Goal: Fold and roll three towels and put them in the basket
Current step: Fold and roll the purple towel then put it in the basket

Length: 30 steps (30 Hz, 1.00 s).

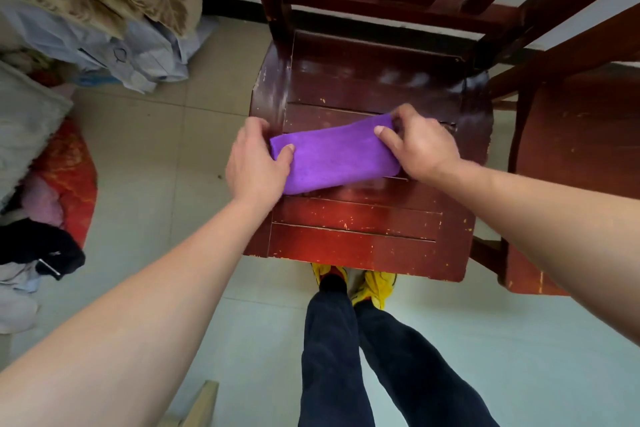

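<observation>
Both bare forearms reach forward to a purple towel folded into a narrow band on a wooden chair seat. Left hand grips the towel's left end, thumb on top and fingers curled around the edge. Right hand pinches the right end, thumb on top and fingers behind the far corner. Between the hands the towel lies flat on the scuffed red-brown slats. Left of the left hand, piled laundry covers the tiled floor.

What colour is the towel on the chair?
Solid purple towel, no pattern, seen in the head view.
</observation>
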Motion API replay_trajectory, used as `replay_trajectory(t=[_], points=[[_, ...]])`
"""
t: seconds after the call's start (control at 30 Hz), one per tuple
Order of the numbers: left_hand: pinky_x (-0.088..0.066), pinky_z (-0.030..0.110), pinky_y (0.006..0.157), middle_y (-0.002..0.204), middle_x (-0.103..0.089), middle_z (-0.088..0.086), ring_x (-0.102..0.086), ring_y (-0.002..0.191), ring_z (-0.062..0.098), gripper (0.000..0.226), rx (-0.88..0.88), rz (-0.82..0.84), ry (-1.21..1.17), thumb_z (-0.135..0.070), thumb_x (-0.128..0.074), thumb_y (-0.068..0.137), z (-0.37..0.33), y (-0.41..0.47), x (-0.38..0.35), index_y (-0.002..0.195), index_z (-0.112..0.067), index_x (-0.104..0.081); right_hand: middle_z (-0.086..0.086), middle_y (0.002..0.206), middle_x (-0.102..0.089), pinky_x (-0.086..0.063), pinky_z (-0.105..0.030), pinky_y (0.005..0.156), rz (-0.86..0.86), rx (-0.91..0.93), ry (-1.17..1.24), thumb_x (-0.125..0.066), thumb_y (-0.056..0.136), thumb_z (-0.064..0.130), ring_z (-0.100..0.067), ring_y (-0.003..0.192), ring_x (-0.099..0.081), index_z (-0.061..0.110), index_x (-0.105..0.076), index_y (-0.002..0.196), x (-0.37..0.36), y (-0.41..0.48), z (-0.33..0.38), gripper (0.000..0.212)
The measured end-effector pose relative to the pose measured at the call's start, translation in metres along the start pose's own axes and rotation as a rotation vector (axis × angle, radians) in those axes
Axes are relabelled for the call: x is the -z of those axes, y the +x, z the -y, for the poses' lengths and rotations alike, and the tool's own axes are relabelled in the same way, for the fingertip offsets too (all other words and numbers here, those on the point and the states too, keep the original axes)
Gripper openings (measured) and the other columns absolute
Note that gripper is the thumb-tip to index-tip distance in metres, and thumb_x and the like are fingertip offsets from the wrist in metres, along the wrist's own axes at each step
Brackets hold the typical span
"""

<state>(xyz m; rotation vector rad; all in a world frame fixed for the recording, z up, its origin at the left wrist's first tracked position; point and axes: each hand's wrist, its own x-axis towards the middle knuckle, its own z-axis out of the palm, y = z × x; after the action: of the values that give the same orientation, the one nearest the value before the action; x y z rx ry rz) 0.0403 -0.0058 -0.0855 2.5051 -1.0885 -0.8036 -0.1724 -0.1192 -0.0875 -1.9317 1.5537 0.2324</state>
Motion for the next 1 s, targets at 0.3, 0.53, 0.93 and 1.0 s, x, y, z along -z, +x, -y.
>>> replay_trajectory(t=[0.3, 0.53, 0.93, 1.0], points=[[-0.037, 0.046, 0.108, 0.147, -0.041, 0.020, -0.038, 0.137, 0.036, 0.047, -0.606, 0.140, 0.548, -0.023, -0.051, 0.095, 0.009, -0.035, -0.021, 0.139, -0.008, -0.047, -0.013, 0.141, -0.049, -0.042, -0.046, 0.096, -0.315, 0.389, -0.222, -0.053, 0.089, 0.018, -0.033, 0.132, -0.041, 0.011, -0.055, 0.129, 0.000, -0.034, 0.020, 0.041], [-0.022, 0.046, 0.118, 0.156, -0.025, 0.018, -0.019, 0.147, 0.029, 0.066, -0.520, 0.214, 0.536, -0.043, -0.030, 0.097, 0.019, -0.022, -0.024, 0.147, -0.001, -0.027, -0.011, 0.153, -0.037, -0.027, -0.046, 0.115, 0.003, 0.477, -0.334, -0.030, 0.100, 0.038, -0.025, 0.145, -0.026, 0.006, -0.040, 0.145, -0.028, -0.018, 0.008, 0.056], [-0.016, 0.050, 0.115, 0.157, -0.015, 0.016, -0.012, 0.147, 0.032, 0.071, -0.589, 0.180, 0.547, -0.048, -0.025, 0.096, 0.041, -0.009, -0.044, 0.148, -0.003, -0.010, -0.014, 0.154, -0.033, -0.023, -0.050, 0.116, -0.094, 0.556, -0.356, -0.031, 0.097, 0.044, -0.029, 0.145, -0.025, 0.006, -0.041, 0.144, -0.050, 0.003, -0.010, 0.062], [-0.016, 0.050, 0.115, 0.158, -0.016, 0.016, -0.011, 0.147, 0.031, 0.071, -0.589, 0.187, 0.557, -0.048, -0.026, 0.096, 0.038, -0.010, -0.041, 0.149, -0.004, -0.008, -0.012, 0.155, -0.031, -0.022, -0.050, 0.116, -0.059, 0.536, -0.391, -0.028, 0.097, 0.045, -0.027, 0.146, -0.023, 0.008, -0.039, 0.145, -0.046, 0.001, -0.008, 0.062]])
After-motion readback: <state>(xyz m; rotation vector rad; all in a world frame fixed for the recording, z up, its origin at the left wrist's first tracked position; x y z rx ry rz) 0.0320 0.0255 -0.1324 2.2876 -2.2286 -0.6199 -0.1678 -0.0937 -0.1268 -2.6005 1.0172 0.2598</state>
